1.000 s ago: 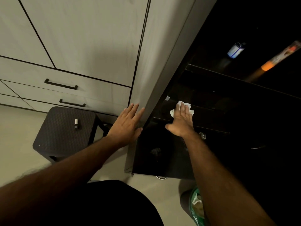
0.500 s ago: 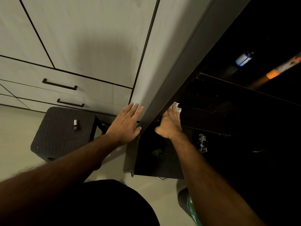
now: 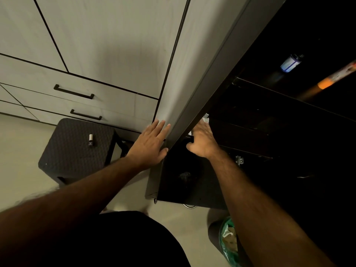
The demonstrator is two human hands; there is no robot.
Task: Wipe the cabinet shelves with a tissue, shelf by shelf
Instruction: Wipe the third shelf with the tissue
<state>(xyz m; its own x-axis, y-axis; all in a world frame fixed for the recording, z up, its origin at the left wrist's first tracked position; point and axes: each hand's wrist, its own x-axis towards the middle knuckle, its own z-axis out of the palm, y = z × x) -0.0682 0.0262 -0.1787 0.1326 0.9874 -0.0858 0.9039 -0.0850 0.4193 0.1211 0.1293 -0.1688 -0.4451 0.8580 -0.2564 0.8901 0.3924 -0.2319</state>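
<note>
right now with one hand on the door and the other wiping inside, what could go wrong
1. The left hand rests flat on the open cabinet door; leaning harder could swing it and cost balance.
2. The right hand presses the tissue at the shelf's left end beside the door edge, so a closing door could pinch fingers.
3. The interior is dark; the bottle above might be knocked.

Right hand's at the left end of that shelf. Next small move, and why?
Probably sweep the right hand rightward along the shelf: the tissue under its fingers sits at the shelf's left end by the door, which the left hand rests flat against.
</note>
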